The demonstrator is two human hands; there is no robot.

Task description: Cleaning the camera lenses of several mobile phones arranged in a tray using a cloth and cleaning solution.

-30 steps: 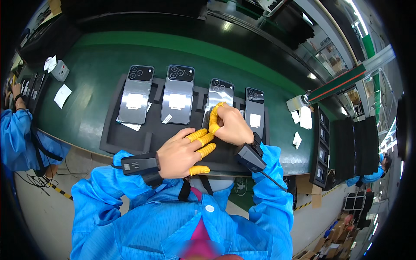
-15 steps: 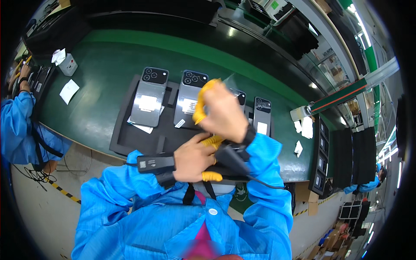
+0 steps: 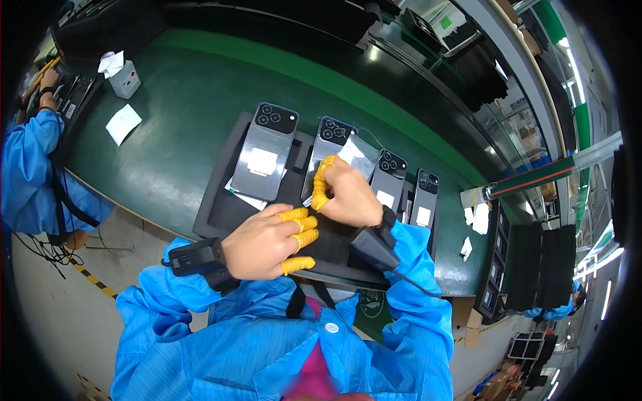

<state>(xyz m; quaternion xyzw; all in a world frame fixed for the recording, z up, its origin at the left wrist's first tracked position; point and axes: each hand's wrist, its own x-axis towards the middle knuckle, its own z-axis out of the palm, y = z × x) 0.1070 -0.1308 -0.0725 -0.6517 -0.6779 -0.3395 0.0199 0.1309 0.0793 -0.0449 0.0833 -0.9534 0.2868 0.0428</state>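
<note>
Several grey phones lie back side up in a black foam tray [image 3: 217, 180], camera blocks at the far end. The leftmost phone [image 3: 269, 142] carries a white label. Over the second phone [image 3: 332, 134] is my right hand [image 3: 349, 194], its yellow-cotted fingers pinched on a clear film [image 3: 361, 155] that stands up beside that phone. The hand hides much of this phone. Two more phones, a third phone [image 3: 389, 175] and a rightmost phone [image 3: 425, 194], sit further right. My left hand [image 3: 264, 240], also in yellow finger cots, is open above the tray's near edge, holding nothing.
On the green table [image 3: 180, 100] stand a white box [image 3: 126, 81] with tissue and a white paper [image 3: 124, 125]. Paper scraps [image 3: 466, 248] and a dark tray [image 3: 495, 257] are at the right. A co-worker's blue sleeve [image 3: 37, 140] shows far left.
My left hand has drawn away leftward from near my right wrist, its fingers spreading. My right hand is lower over the second phone, and more of the film shows. The view has shifted.
</note>
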